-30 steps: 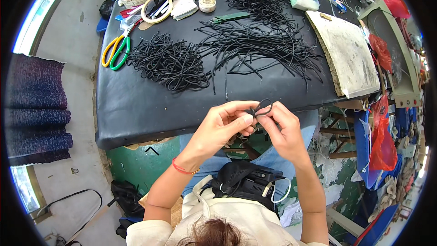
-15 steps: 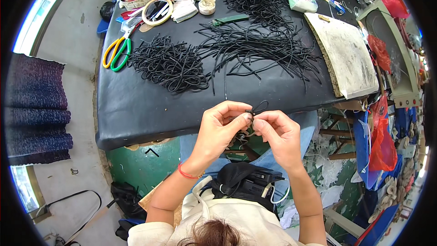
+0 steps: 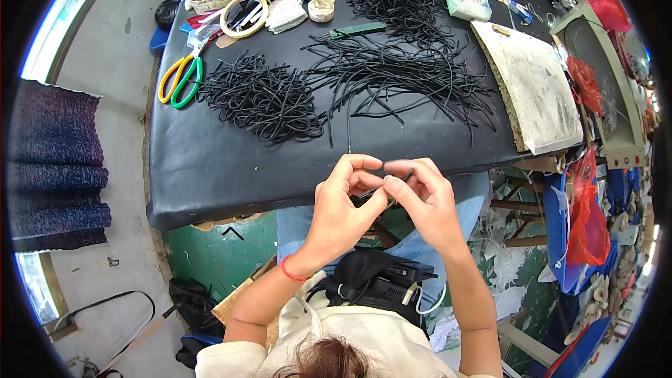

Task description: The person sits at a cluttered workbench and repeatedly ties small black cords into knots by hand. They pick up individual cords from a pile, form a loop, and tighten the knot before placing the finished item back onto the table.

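Observation:
Just off the table's near edge, my left hand [image 3: 348,203] and my right hand [image 3: 424,194] meet with thumbs and fingertips pinched together. Between them is a thin black cord [image 3: 365,197], mostly covered by the fingers. Both hands are closed on it. On the table beyond lie a heap of looped black cords [image 3: 262,98] to the left and a spread of straighter black cords [image 3: 413,80] to the right. One single cord end reaches down from that spread toward my left hand.
Scissors [image 3: 183,82] with yellow and green handles lie at the left of the black table [image 3: 210,175]. Tape rings [image 3: 243,16], a small round tub [image 3: 321,8] and a green tool [image 3: 358,31] stand farther back. A worn pale board [image 3: 528,84] covers the right side.
The black loop that stood above my fingertips no longer shows there. My right fingers have moved up and left over the cord, closer to my left fingertips.

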A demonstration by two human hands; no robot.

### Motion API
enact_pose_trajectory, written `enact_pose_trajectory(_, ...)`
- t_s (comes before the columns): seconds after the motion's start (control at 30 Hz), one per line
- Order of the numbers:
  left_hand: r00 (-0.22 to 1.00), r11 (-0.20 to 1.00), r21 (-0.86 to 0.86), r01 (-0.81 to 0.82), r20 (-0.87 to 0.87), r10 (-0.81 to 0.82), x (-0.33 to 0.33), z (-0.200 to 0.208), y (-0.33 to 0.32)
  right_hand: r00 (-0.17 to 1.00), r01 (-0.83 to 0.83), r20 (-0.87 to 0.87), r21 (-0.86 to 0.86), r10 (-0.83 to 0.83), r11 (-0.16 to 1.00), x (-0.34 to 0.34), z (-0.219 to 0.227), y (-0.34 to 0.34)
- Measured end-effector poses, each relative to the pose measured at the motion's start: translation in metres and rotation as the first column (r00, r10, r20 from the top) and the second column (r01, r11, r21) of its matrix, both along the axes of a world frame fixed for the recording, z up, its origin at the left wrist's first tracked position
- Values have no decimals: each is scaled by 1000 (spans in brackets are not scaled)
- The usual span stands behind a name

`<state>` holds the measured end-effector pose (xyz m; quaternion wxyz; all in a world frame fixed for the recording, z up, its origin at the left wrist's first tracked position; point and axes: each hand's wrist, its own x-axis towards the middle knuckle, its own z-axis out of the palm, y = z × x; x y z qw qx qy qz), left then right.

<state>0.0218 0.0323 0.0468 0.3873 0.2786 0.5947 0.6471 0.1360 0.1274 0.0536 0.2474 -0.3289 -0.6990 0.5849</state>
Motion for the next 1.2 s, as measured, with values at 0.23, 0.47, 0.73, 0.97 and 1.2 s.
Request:
enact_pose_trajectory(0.23, 950, 943, -172, 286, -76, -302, -9, 8, -6, 992, 16, -113, -370, -62, 929, -2, 4, 2)
enact_pose_trajectory(0.47, 935, 922, -166, 351, 124, -333, -12, 3, -6, 969, 6, -188, -628, -159, 778, -1, -1, 0)
enact_pose_trajectory(0.73, 908, 917, -157, 367, 273, -317, -18, 1, -7, 999, -42, -44, -259, 32, 965, 5, 8, -4)
enact_pose_trajectory(0.97, 861, 912, -123, 391, 398, -316, -18, -1, -6, 989, 49, -133, -107, -63, 993, -2, 1, -9)
enact_pose_trajectory(1.2, 968, 970, -74, 232, 121, -222, 0, -3, -11, 988, 123, -67, -171, -136, 978, -3, -2, -7)
